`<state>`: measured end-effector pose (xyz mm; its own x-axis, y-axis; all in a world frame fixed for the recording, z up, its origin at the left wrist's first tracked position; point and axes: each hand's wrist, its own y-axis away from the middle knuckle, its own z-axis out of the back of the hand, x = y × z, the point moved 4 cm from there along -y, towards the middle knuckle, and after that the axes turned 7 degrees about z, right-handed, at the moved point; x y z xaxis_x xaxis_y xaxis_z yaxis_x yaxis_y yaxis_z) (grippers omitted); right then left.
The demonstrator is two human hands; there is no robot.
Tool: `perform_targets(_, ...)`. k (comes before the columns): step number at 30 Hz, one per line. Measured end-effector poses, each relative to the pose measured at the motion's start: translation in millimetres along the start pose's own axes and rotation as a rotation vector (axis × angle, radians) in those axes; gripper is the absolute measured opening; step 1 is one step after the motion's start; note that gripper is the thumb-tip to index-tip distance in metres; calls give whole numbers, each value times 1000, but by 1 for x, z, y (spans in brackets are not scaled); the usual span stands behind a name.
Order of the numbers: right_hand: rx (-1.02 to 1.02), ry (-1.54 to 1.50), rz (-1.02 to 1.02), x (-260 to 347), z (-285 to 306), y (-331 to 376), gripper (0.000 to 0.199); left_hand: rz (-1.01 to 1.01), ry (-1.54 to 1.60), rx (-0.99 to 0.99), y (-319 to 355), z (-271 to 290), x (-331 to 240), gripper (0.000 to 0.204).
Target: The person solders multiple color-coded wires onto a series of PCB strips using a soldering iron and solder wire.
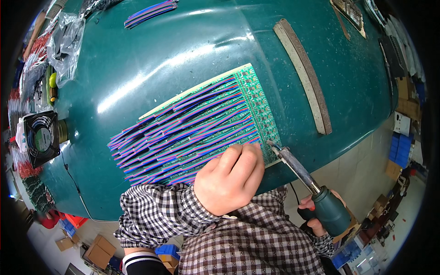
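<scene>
A green circuit board panel [261,103] lies on the table, its small parts set in rows along the right side. Rows of red, blue, green and black wires [183,133] run leftward from it. My left hand [231,178] is closed over the panel's lower right, pinching at the wire ends; the exact grip is partly hidden under its fingers. In my right hand [316,225] is a soldering iron [330,211] with a dark green handle. The iron's tip points at the board's lower right corner, just right of my left fingertips; whether it touches cannot be seen.
A long curved strip [305,75] lies right of the board. Another wire bundle [151,13] rests at the far edge. A black fan [42,140] stands at the left, near a clear plastic bag [66,43]. The green table [183,55] drops off on the right.
</scene>
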<state>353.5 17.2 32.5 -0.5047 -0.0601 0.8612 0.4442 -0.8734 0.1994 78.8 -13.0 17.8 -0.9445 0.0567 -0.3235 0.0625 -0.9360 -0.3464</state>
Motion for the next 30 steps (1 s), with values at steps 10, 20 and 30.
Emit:
perform_targets(10, 37, 22, 18, 2, -2, -4, 64, -9, -23, 15, 4, -1, 0, 30)
perform_targets(20, 49, -17, 19, 7, -5, -11, 63, -3, -35, 5, 4, 0, -1, 29)
perform_targets(30, 72, 32, 41, -2, -1, -6, 76, -15, -19, 7, 1, 2, 1, 37)
